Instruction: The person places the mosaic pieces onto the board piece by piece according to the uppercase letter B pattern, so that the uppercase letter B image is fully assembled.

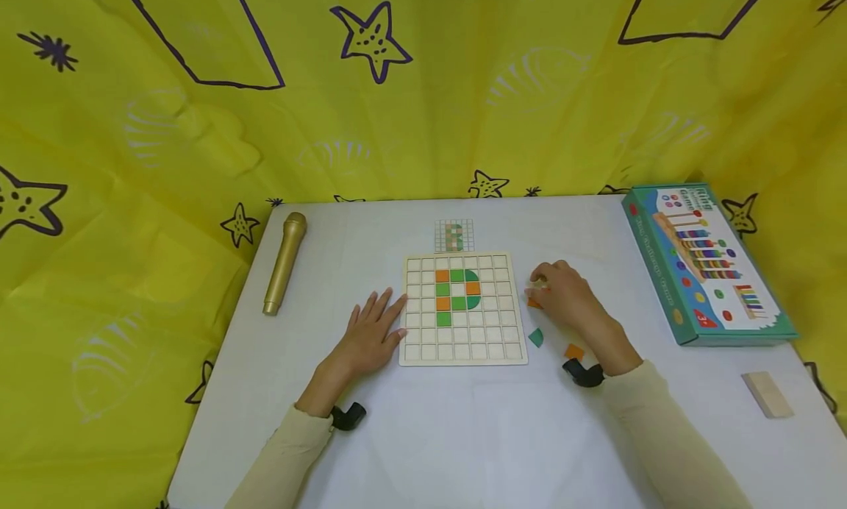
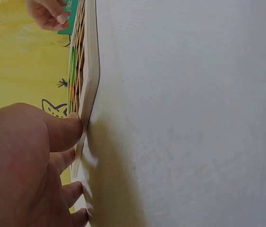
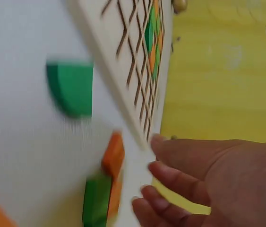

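A square wooden grid board [image 1: 463, 347] lies in the middle of the table, with orange and green tiles [image 1: 442, 304] set in a P-like shape. My left hand [image 1: 367, 341] rests at its left edge, fingers spread; in the left wrist view the thumb [image 2: 65, 133] touches the board's side. Past the board's right edge, my right hand [image 1: 562, 294] hovers over loose tiles, fingers bent. In the right wrist view its fingertips [image 3: 158, 172] show nothing between them. Near it lie a green quarter-round tile [image 3: 71, 90], an orange tile [image 3: 114, 153] and a green tile [image 3: 96, 201].
A small pattern card [image 1: 454, 235] lies behind the board. At the left is a gold microphone [image 1: 284, 266]. A boxed game [image 1: 711, 266] and a wooden block [image 1: 767, 395] are at the right. Another orange tile [image 1: 573, 352] lies by the right wrist. Yellow printed cloth [image 1: 423, 126] hangs behind.
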Available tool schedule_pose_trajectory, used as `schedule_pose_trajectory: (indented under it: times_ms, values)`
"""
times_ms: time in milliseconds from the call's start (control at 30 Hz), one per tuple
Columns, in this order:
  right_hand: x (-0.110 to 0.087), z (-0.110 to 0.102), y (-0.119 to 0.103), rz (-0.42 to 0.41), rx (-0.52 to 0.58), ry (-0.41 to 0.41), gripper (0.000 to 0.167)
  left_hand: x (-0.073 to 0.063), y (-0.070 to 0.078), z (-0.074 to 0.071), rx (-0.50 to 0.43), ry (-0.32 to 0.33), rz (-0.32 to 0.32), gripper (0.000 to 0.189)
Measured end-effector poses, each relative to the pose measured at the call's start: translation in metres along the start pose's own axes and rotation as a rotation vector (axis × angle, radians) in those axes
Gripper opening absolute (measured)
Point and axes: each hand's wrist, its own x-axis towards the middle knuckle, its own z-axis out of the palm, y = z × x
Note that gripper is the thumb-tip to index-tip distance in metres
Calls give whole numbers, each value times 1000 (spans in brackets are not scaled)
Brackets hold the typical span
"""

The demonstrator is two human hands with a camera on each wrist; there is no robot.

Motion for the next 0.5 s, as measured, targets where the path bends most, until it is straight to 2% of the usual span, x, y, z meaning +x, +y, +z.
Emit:
schedule_pose_trajectory:
  times_ms: [233, 333, 500]
  values:
    - [7, -20, 33, 93, 19, -135, 37, -1, 0, -1, -11, -6, 0, 65]
    - [12, -21, 41, 107, 41, -134, 38, 0, -1, 0, -6, -9, -6, 65]
    - [14, -20, 45, 60, 85, -124, 41, 0, -2, 1, -4, -2, -7, 65]
